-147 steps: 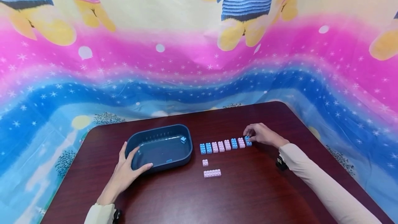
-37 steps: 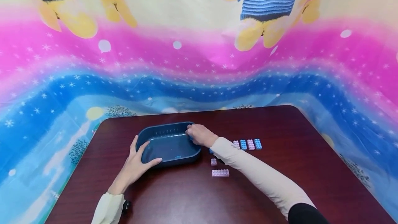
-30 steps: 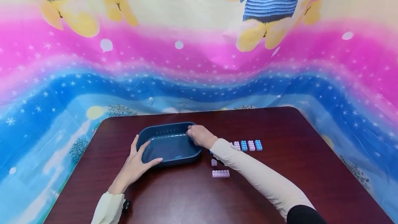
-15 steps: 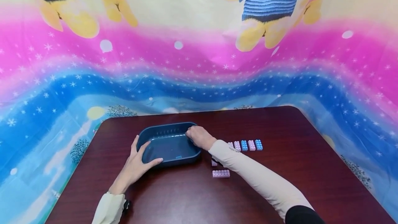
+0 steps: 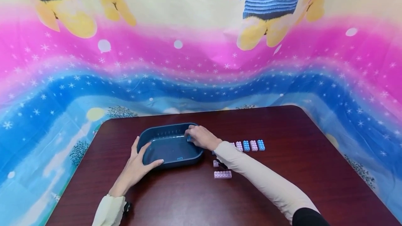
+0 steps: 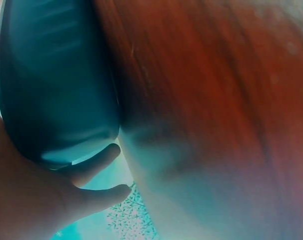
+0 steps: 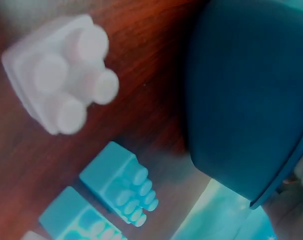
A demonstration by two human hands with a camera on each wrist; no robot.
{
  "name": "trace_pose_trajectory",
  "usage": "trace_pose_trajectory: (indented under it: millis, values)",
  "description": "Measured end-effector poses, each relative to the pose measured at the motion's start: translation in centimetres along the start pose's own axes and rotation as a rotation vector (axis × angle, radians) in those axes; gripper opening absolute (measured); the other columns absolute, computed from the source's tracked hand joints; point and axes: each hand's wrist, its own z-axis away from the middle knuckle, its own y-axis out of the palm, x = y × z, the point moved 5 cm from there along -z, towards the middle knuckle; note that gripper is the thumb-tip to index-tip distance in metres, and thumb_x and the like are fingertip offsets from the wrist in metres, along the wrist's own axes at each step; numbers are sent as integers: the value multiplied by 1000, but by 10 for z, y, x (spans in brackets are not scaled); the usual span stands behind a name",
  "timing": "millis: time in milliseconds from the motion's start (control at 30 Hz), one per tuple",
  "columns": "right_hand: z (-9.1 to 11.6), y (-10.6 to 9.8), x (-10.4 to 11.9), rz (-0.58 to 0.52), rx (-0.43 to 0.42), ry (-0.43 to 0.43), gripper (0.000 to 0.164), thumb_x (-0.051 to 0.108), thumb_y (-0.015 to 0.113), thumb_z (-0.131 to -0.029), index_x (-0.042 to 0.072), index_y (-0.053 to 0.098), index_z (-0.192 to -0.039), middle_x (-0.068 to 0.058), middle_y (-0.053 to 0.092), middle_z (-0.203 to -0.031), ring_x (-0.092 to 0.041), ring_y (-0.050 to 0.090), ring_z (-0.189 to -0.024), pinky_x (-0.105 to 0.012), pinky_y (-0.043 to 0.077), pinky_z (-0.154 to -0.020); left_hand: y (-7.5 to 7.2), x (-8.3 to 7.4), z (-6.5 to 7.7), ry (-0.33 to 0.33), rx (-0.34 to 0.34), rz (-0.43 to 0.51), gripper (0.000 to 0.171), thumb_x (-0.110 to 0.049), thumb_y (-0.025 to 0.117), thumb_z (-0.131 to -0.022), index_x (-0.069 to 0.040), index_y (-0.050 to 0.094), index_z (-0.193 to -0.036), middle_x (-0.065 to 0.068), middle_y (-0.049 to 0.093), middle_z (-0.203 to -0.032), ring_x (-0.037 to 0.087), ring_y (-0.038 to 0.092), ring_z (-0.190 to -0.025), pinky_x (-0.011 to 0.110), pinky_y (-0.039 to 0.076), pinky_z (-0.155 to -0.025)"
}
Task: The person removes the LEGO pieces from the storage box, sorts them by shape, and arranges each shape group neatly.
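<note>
In the head view, a dark blue tray (image 5: 173, 149) sits left of centre on the table. My left hand (image 5: 133, 165) grips its left end, thumb over the front rim. The left wrist view shows that hand against the tray's end (image 6: 61, 95). My right hand (image 5: 202, 137) reaches over the tray's right end and pinches a small blue toy brick (image 5: 188, 138) inside it, mostly hidden by the fingers. In the right wrist view, the tray's outer wall (image 7: 246, 100) hides most of the hand. A small blue rectangle (image 5: 179, 158) shows at the tray's front inner side.
Right of the tray is a row of blue and pink bricks, partly behind the right sleeve; a blue brick (image 5: 261, 145) ends it. Nearer lie a short pink brick (image 5: 215, 163) and a long pink brick (image 5: 222, 174). A printed cloth (image 5: 194, 72) hangs behind the table (image 5: 188, 198).
My right hand has moved left from the row's right-end brick into the tray. Within the last half second, a blue brick has come into view at its fingertips. The left hand stays on the tray.
</note>
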Motion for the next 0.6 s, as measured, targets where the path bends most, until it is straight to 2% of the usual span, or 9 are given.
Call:
trace_pose_trajectory:
  millis: [267, 400, 600]
  values:
    - [13, -14, -5, -213, -81, 10, 24, -4, 71, -98, -4, 73, -122, -15, 63, -118, -24, 68, -94, -31, 60, -84, 2, -1, -2, -23, 5, -21, 102, -64, 75, -91, -10, 32, -167, 16, -14, -176, 57, 23, -152, 78, 34, -110]
    - [19, -18, -8, -235, -86, 31, 24, -4, 71, -99, -2, 74, -123, -13, 62, -118, -21, 66, -89, -27, 58, -79, 2, -1, -2, -24, 9, -23, 102, -64, 74, -92, -11, 31, -167, 16, -16, -175, 57, 24, -152, 78, 35, -110]
    - [28, -23, -7, -233, -100, 3, 26, -6, 71, -97, -4, 74, -123, -15, 61, -119, -20, 64, -82, -22, 55, -73, 3, -2, -1, -13, 8, -20, 101, -63, 74, -92, -11, 31, -167, 17, -15, -175, 57, 24, -151, 78, 34, -110]
